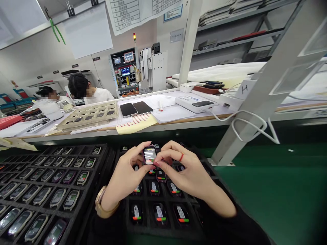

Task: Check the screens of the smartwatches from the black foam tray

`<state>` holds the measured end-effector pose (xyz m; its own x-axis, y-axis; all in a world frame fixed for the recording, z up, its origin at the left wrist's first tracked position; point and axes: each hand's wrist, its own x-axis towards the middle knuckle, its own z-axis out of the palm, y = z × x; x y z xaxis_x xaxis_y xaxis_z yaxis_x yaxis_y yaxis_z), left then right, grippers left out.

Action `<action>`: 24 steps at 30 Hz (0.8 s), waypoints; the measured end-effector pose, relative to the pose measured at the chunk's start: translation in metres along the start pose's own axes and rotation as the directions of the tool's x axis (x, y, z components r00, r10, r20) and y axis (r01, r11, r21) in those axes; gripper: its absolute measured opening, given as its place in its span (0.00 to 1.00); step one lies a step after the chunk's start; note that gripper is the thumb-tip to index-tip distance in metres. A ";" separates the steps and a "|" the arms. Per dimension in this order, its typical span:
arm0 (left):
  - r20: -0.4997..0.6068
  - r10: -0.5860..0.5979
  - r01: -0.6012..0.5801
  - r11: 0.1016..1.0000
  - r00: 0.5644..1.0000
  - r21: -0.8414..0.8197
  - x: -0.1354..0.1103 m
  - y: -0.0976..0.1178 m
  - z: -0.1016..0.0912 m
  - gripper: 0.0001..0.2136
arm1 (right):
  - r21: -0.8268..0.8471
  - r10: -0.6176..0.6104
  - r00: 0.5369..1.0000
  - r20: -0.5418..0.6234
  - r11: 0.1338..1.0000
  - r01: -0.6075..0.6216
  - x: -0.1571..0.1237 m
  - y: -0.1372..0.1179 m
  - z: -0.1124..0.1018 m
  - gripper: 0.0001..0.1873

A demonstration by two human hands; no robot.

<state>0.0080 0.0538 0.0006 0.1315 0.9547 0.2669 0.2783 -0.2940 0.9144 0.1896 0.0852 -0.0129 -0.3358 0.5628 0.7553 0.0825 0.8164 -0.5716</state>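
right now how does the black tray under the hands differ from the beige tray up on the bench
The black tray is dark foam, lies close below both hands, and its watch bodies show red and green tabs. The beige tray is pale, tilted, farther back, its pockets mostly bare. Both are gridded into pockets.

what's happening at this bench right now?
A person holds one small watch-like unit up between both hands: left hand on its left side, right hand pinching its right edge, screen facing up. Below the hands sits a black compartment tray of similar units with red and green tabs; a second black tray to the left holds more units. Two phones lie on the bench behind, and two other people sit at the far left.
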 end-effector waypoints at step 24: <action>-0.232 0.334 -0.321 0.943 0.914 0.092 0.155 -0.021 -0.033 0.23 | 0.066 0.147 0.934 -0.324 0.989 -0.133 -0.020 -0.036 -0.068 0.14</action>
<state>-0.0092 0.2096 0.0325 -0.0074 0.7847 0.6199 0.3072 -0.5881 0.7481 0.2570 0.0537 0.0147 0.0027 0.6881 0.7256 0.0638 0.7240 -0.6868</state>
